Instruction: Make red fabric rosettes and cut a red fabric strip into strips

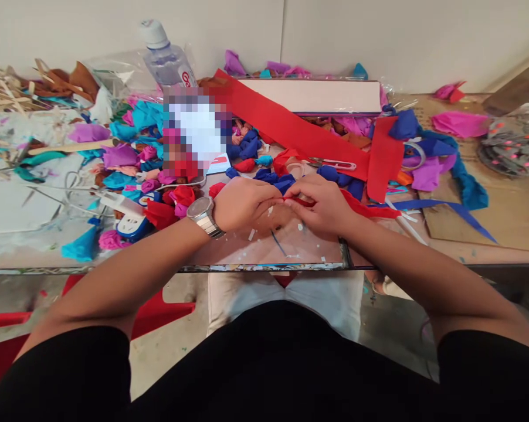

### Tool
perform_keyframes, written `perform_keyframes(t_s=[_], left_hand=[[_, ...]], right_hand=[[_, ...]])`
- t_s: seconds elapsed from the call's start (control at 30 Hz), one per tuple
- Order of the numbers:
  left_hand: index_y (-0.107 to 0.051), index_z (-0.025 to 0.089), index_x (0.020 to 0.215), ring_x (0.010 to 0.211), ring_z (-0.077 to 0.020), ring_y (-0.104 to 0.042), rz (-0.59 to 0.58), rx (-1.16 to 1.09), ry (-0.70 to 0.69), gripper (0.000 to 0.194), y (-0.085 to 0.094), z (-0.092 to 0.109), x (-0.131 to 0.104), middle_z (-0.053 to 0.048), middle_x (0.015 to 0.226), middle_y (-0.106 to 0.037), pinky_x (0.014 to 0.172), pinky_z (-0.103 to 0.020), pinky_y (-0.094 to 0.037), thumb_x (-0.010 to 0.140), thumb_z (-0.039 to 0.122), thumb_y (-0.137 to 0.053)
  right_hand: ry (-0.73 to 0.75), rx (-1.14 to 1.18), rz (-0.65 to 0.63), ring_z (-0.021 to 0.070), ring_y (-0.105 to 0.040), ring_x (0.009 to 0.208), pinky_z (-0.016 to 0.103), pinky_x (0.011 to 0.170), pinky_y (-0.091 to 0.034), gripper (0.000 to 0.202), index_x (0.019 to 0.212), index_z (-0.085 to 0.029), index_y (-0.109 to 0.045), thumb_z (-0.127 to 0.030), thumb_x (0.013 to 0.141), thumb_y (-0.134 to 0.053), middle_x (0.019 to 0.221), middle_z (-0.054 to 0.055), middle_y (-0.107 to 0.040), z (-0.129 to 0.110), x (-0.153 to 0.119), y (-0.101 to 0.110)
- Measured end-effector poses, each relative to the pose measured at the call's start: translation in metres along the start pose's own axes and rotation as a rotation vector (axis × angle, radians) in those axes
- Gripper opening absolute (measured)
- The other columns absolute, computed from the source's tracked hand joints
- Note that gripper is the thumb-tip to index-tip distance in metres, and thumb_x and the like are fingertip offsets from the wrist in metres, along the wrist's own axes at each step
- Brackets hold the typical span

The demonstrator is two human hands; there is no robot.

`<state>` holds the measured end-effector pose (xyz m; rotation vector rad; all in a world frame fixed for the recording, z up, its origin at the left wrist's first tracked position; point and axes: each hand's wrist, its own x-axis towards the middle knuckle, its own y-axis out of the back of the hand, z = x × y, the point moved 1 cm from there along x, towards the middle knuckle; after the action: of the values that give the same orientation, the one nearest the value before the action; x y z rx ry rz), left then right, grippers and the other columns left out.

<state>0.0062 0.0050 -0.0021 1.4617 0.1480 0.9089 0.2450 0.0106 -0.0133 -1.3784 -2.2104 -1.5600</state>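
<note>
Bundles [249, 143] of crumpled blue, red and purple material crowd the table [311, 253], and a smooth, flat red band [326, 145] slants across them, white-handled snips [341, 164] lying on it. A clear plastic bottle [168, 64] rises at the back left. The left hand [244, 202] and right hand [321, 204], fingers bent, pinch a thin, soft red strip [297, 201] between them, over the table near its front edge.

Bright, diffuse light washes your counter [326, 249], with soft shadow beneath your hands [242, 202]. Below, the floor [168, 357] looks dimmer, and your black shirt [282, 363] loses detail. Pixelation masks a patch left of center; wide-angle distortion stretches your arms [156, 264] toward the edges.
</note>
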Motion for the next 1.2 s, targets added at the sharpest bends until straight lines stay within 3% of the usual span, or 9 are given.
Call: perform_keyframes(t_s=[0.2,0.37,0.5,0.67,0.8,0.93,1.2], left_hand=[[-0.084,0.020,0.102,0.067,-0.0149,-0.068,-0.049,-0.217,0.112,0.031,0.003,0.004,0.005,-0.002,0.081,-0.082,0.064,-0.029,-0.041,0.108,0.042,-0.062],[-0.083,0.019,0.097,0.063,-0.0113,-0.065,-0.133,-0.437,0.193,0.033,0.008,0.005,0.008,-0.001,0.080,-0.081,0.063,-0.025,-0.041,0.107,0.043,-0.062],[-0.082,0.018,0.094,0.059,-0.0108,-0.060,-0.157,-0.391,0.196,0.033,0.010,0.003,0.009,-0.001,0.073,-0.077,0.061,-0.026,-0.038,0.106,0.042,-0.062],[-0.081,0.018,0.090,0.055,-0.0096,-0.054,-0.190,-0.381,0.197,0.032,0.009,0.004,0.009,0.000,0.067,-0.072,0.059,-0.025,-0.035,0.104,0.040,-0.063],[-0.078,0.017,0.087,0.061,-0.0106,-0.063,-0.265,-0.570,0.290,0.029,0.008,0.005,0.010,-0.001,0.073,-0.076,0.059,-0.022,-0.041,0.101,0.040,-0.067],[-0.077,0.018,0.091,0.074,-0.0174,-0.079,-0.422,-0.941,0.453,0.029,0.005,0.003,0.010,-0.004,0.088,-0.084,0.067,-0.025,-0.060,0.099,0.044,-0.069],[-0.078,0.019,0.091,0.085,-0.0233,-0.085,-0.444,-1.172,0.466,0.027,0.006,0.003,0.010,-0.008,0.093,-0.086,0.074,-0.033,-0.070,0.101,0.044,-0.071]], right_hand=[[-0.008,-0.023,-0.020,0.0237,-0.067,0.088,0.038,0.081,-0.048,0.013,0.096,-0.022,-0.068,-0.030,0.104,-0.062,0.092,0.006,-0.077,0.002,0.000,-0.001],[-0.019,0.026,0.052,0.0217,-0.064,0.083,0.036,0.079,-0.046,0.010,0.092,-0.023,-0.064,-0.027,0.101,-0.062,0.087,0.004,-0.072,0.004,0.001,-0.003],[-0.039,0.044,0.024,0.0204,-0.064,0.079,0.035,0.075,-0.046,0.006,0.091,-0.023,-0.065,-0.024,0.098,-0.063,0.085,0.003,-0.073,0.005,0.001,-0.003],[-0.020,0.079,-0.001,0.0228,-0.072,0.088,0.036,0.081,-0.050,0.016,0.103,-0.021,-0.076,-0.037,0.101,-0.071,0.096,0.006,-0.082,0.003,0.000,0.000],[-0.045,0.048,-0.001,0.0208,-0.072,0.083,0.035,0.082,-0.050,0.019,0.096,-0.023,-0.081,-0.036,0.105,-0.070,0.088,0.003,-0.083,0.003,0.000,0.002],[-0.071,0.055,0.001,0.0212,-0.073,0.084,0.034,0.079,-0.050,0.019,0.100,-0.022,-0.081,-0.036,0.105,-0.070,0.092,0.005,-0.084,0.004,0.000,0.001],[0.031,0.030,0.045,0.0216,-0.076,0.089,0.038,0.088,-0.056,0.021,0.100,-0.025,-0.082,-0.039,0.107,-0.068,0.092,0.004,-0.084,0.006,-0.001,0.001]])
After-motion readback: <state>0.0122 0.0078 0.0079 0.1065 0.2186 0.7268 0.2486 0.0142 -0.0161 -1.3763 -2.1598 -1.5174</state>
